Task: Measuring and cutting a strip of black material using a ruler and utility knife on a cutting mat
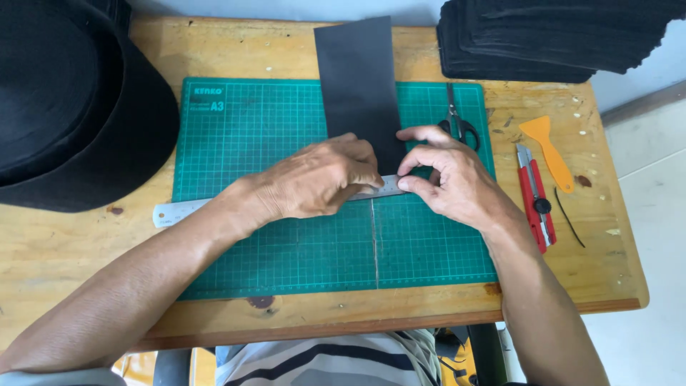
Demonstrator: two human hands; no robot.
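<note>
One cutting mat [286,250]; one steel ruler [175,211]; one black strip [357,86]; one pair of scissors [457,123]; one red knife [536,207]; one orange scraper [549,150]; seemingly two black stacks [557,36].

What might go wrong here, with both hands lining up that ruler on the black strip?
The metal ruler could slip under the left hand and right hand, skewing its line across the black strip. The red utility knife lies near the table edge by the right forearm, so it might get knocked off.

A wooden table [64,250] carries a green cutting mat [286,250], red utility knife [536,204] and orange scraper [549,150].
</note>
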